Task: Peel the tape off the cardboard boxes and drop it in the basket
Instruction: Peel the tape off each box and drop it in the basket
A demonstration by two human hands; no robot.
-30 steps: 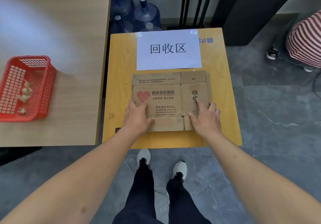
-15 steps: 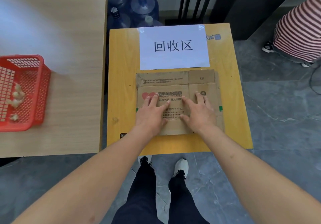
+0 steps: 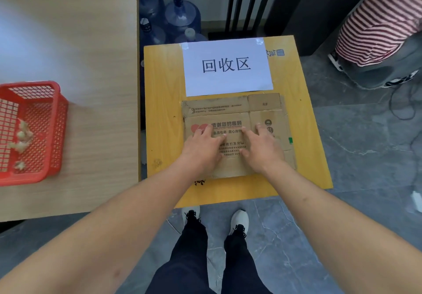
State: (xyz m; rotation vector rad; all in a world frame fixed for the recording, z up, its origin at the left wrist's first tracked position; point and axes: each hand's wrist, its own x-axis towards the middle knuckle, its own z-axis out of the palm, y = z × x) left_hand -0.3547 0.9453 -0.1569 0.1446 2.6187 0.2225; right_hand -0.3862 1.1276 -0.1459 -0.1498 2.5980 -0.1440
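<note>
Flat box under both palms, tape edge not yet found

The flattened cardboard box (image 3: 235, 134) lies on the yellow table (image 3: 164, 111), just at 6 o'clock of the white paper sign (image 3: 227, 65); the left hand (image 3: 201, 150) and right hand (image 3: 262, 150) rest side by side on its printed panel, fingers straight and spread toward 12 o'clock, pressing and grasping nothing. No strip of tape can be made out on the box from this view, so the step in hand looks like flattening and searching. To do it well, keep one palm pinning the board while a fingernail of the other lifts a tape corner along a flap seam, then pull low and slowly. The red basket (image 3: 57, 134), already holding crumpled scraps (image 3: 22, 138), sits on the wooden table (image 3: 91, 88) at 9 o'clock, well apart from the box.
</note>
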